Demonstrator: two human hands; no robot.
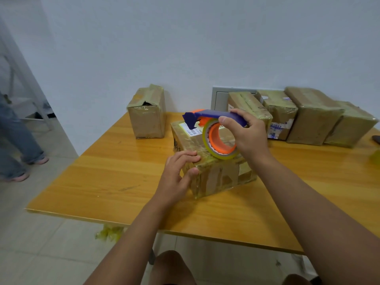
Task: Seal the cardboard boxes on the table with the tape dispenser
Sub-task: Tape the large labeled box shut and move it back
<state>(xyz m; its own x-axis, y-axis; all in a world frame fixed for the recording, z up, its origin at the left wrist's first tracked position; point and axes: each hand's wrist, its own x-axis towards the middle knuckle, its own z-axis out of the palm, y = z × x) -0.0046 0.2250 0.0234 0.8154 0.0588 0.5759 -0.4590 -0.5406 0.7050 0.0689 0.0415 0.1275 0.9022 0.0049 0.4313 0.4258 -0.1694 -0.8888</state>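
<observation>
A pale grey-white wall (185, 48) fills the background behind the wooden surface (107, 182). Low on that wall sits a grey wall panel (220, 99), partly hidden. The floor (30, 243) is laid with light tiles. A crumpled wad of yellowish tape (109, 233) hangs at the surface's near edge. At far left stands another person in blue jeans (14, 140) and pink slippers (41, 160), beside a pale metal frame (24, 79).
</observation>
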